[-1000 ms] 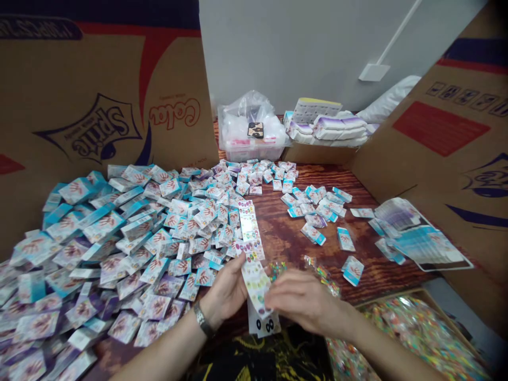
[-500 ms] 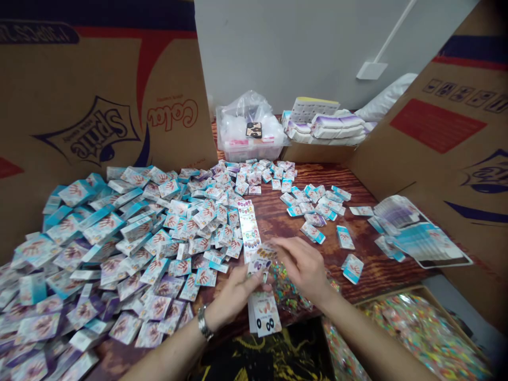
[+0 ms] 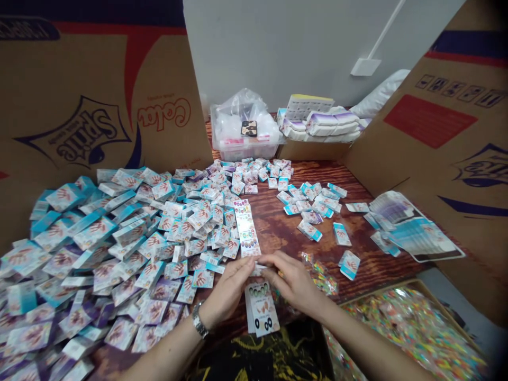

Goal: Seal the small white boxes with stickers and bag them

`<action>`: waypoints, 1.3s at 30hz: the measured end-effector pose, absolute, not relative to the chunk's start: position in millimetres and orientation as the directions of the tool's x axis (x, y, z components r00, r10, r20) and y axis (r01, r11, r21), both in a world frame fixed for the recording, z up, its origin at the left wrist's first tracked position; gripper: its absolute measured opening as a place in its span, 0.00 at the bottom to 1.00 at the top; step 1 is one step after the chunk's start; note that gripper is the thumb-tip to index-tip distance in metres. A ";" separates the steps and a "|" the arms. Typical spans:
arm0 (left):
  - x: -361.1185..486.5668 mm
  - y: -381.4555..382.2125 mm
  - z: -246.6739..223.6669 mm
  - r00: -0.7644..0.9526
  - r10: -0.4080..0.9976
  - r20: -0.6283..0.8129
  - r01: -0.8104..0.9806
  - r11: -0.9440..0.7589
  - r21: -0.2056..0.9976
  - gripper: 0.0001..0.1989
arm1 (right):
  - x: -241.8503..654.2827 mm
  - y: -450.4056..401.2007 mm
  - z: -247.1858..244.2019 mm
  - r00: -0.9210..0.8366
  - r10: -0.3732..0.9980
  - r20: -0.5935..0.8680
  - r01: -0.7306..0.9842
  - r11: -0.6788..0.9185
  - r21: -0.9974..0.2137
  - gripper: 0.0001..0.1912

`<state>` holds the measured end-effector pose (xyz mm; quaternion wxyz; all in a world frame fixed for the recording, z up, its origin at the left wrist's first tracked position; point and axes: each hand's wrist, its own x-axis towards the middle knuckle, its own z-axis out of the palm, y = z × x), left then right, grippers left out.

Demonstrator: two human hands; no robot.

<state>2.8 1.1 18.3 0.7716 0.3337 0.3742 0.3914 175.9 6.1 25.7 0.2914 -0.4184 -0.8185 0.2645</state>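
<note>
White card strip is sitting pinched between the closed fingers of your left hand and right hand, just above a stack of printed cards. You are working over a reddish wooden table, beside a heap of small teal-and-white boxes.

Left hand: back up, angled inward. Right hand: same pose, its fingertips close to the left's. Left forearm, right forearm: extended forward (both bare).
</note>
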 end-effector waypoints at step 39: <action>23.3 -16.3 40.0 0.502 0.832 0.234 0.440 -0.479 0.760 0.26 | 207.1 -9.8 8.2 -0.265 0.791 0.551 0.475 0.605 -0.639 0.17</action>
